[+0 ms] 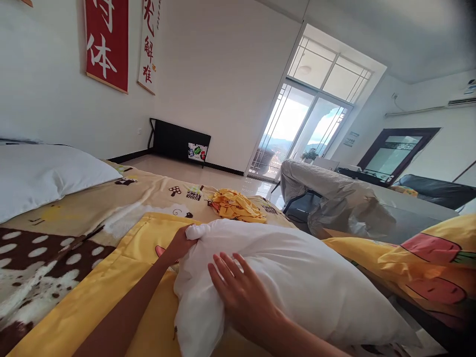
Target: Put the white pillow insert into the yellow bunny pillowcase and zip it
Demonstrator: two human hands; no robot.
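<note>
Gripping a white pillow (pixel 305 277) by its corner

In the head view, it lies partly over a yellow cloth (pixel 107 282) on the patterned bedspread (pixel 152 188). The step in hand looks like controlling that corner; the next move seems to call for a firm pinch there. The left hand (pixel 184 243) reaches forward, fingers closed on the corner; the right hand (pixel 240 292) rests palm-down on the pillow, fingers extended, slightly apart, gripping nothing.

Two slim, bare forearms (pixel 130 297); bare hands (pixel 245 297); slender, tapering fingers (pixel 219 277)
</note>
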